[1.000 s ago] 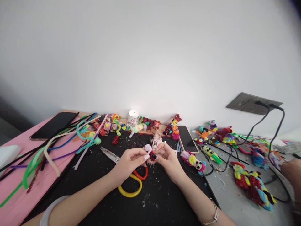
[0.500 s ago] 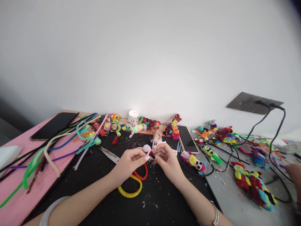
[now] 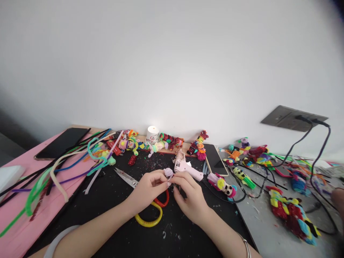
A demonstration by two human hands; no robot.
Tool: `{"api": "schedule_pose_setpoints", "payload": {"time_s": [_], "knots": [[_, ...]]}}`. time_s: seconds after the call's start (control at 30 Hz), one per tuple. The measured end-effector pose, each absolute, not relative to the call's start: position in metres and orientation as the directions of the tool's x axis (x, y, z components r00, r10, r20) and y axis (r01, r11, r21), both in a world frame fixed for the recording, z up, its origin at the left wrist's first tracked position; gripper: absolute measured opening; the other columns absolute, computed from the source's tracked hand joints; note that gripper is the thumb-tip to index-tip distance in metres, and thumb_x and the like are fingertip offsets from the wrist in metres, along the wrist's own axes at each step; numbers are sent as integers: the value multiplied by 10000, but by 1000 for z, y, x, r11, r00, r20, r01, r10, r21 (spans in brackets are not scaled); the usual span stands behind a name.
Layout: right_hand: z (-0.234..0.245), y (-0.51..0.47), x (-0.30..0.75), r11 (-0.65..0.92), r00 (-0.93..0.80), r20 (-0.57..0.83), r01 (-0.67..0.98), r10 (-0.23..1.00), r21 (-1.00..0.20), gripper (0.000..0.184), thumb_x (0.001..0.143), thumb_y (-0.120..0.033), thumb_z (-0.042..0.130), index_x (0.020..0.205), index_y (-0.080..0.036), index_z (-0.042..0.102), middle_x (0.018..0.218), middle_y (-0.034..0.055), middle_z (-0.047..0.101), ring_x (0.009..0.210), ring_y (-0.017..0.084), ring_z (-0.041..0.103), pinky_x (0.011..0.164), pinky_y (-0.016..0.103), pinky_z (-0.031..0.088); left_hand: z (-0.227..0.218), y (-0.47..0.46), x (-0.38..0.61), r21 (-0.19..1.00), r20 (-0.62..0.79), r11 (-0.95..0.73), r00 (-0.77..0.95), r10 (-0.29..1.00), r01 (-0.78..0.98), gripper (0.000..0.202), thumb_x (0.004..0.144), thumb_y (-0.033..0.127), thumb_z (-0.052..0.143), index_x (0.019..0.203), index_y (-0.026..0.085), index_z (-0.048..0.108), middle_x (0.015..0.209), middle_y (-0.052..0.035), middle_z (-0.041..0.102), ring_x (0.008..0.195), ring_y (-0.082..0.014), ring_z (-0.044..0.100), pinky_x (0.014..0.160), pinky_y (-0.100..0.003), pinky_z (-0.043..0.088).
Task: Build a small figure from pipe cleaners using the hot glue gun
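Between my hands is a small pipe-cleaner piece with a lilac coiled top; its lower part is hidden by my fingers. My left hand pinches it from the left. My right hand is closed at its right side, fingers curled and the tips meeting the left fingertips. Just behind my right hand, a pale pink glue gun lies on the black mat. Scissors with red and yellow handles rest partly beneath my left hand, blades pointing to the far left.
Loose pipe cleaners spread over the pink board at left, near a dark phone. A paper cup and several pipe-cleaner figures line the wall. Another phone, cables and a person's hand are at right.
My right hand has turned, its fingers now curling over from above, and the red and black part of the piece is covered. More of the glue gun shows.
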State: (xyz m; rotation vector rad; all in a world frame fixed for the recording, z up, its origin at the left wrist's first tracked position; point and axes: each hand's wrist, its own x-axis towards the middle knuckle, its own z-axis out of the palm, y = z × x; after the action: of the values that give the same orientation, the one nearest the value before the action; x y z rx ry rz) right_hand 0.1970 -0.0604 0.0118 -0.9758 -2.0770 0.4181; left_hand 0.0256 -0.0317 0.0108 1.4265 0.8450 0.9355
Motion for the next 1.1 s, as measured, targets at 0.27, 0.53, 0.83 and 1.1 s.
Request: {"api": "schedule_pose_setpoints", "payload": {"time_s": [0.27, 0.53, 0.83, 1.1], "knots": [[10, -56, 198, 640, -378, 520, 518, 766, -568, 362, 819, -30, 463, 1076, -258, 576, 1009, 77, 633, 951, 209, 600, 815, 355, 520, 11, -31, 25, 997, 74, -61, 444, 893, -45, 224, 794, 277, 601, 609, 153, 617, 802, -38, 567, 817, -184, 549, 753, -271, 426], [7, -55, 201, 599, -293, 533, 524, 794, -605, 247, 850, -111, 540, 1031, -270, 592, 963, 69, 668, 904, 224, 625, 792, 364, 519, 8, -34, 23, 964, -23, 140, 453, 891, -225, 231, 829, 324, 573, 676, 183, 474, 754, 18, 553, 812, -154, 570, 828, -311, 468], [6, -60, 201, 500, -146, 492, 451, 859, -739, 147, 835, -144, 562, 938, -248, 581, 866, 42, 665, 766, 198, 634, 686, 312, 511, 11, -32, 27, 883, -137, 303, 420, 897, -359, 320, 806, 389, 633, 1014, 219, 460, 925, -30, 681, 839, -162, 667, 856, -343, 485], [11, -59, 201, 423, -69, 418, 199, 906, -884, 67, 842, -187, 581, 810, -238, 609, 830, 45, 666, 824, 201, 630, 752, 334, 507, 11, -30, 25, 814, -155, 383, 472, 868, -436, 200, 784, 288, 685, 868, 183, 537, 1003, -39, 689, 889, -142, 648, 825, -291, 498]]}}
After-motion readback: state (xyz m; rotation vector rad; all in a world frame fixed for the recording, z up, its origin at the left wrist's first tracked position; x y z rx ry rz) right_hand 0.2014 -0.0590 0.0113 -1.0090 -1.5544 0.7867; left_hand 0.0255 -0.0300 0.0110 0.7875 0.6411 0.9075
